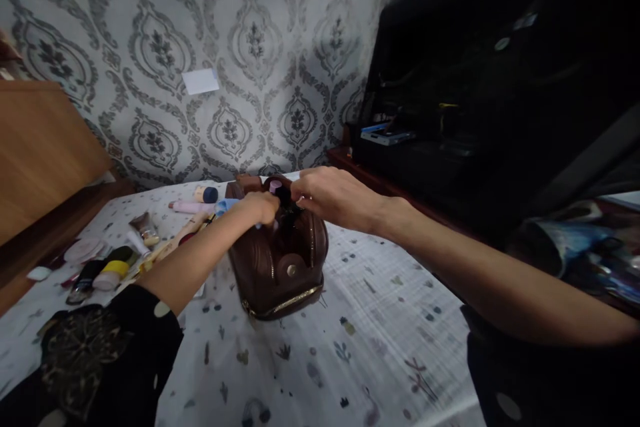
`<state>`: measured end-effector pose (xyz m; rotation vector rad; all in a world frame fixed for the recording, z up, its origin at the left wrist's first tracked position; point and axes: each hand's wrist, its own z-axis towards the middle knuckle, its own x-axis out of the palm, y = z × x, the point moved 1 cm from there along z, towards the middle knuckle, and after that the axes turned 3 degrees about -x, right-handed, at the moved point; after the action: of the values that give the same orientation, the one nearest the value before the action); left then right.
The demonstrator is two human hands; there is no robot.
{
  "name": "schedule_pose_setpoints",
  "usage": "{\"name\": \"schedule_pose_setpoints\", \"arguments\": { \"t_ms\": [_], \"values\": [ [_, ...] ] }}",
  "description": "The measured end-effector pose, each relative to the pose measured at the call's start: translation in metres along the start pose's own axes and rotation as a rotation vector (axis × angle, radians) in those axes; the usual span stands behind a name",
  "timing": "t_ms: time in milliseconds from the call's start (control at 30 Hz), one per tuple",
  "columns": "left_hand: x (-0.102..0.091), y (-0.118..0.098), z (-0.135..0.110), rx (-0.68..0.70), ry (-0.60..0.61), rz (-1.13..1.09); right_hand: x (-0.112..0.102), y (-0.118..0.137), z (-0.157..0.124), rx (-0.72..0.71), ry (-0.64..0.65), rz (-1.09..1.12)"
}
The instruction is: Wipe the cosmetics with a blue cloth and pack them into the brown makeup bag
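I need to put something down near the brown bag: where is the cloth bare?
The widest bare patch of printed cloth lies in front and to the right of the brown bag, between the left sleeve and the right sleeve. Crowded: left of the bag, where cosmetics lie strewn, and the bag's mouth, where the left hand and right hand are.

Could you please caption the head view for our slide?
Left hand and right hand at an open brown bag, cosmetics lying beside it.
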<state>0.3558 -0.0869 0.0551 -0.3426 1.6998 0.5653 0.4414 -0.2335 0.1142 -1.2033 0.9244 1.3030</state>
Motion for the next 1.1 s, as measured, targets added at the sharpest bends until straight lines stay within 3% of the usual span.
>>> {"name": "schedule_pose_setpoints", "arguments": {
  "t_ms": [100, 167, 233, 300, 400, 500, 633, 733, 833, 933, 1100],
  "values": [
    [-0.029, 0.012, -0.014, -0.021, -0.105, -0.079, 0.003, -0.004, -0.002, 0.010, -0.039, 0.040],
    [-0.045, 0.027, -0.033, -0.019, -0.292, -0.194, 0.004, -0.006, -0.005, 0.007, -0.097, 0.073],
    [-0.052, 0.045, -0.060, -0.022, -0.492, -0.320, 0.005, -0.006, -0.008, 0.011, -0.194, 0.114],
    [-0.046, 0.064, -0.091, -0.045, -0.617, -0.407, 0.006, 0.000, -0.013, 0.017, -0.325, 0.165],
    [-0.013, 0.093, -0.136, -0.128, -0.668, -0.480, 0.007, 0.017, -0.023, 0.010, -0.555, 0.246],
    [0.038, 0.116, -0.173, -0.270, -0.625, -0.511, 0.013, 0.041, -0.033, -0.017, -0.753, 0.260],
    [0.107, 0.131, -0.205, -0.424, -0.501, -0.561, 0.027, 0.070, -0.040, -0.012, -0.880, 0.269],
    [0.144, 0.130, -0.217, -0.493, -0.473, -0.537, 0.040, 0.088, -0.040, -0.038, -0.919, 0.297],
    [0.165, 0.125, -0.223, -0.545, -0.464, -0.522, 0.055, 0.103, -0.038, -0.039, -0.884, 0.275],
    [0.174, 0.122, -0.226, -0.571, -0.467, -0.512, 0.065, 0.110, -0.038, -0.023, -0.867, 0.259],
    [0.176, 0.119, -0.231, -0.534, -0.499, -0.536, 0.054, 0.087, -0.043, 0.106, -0.960, 0.315]
  ]
}}
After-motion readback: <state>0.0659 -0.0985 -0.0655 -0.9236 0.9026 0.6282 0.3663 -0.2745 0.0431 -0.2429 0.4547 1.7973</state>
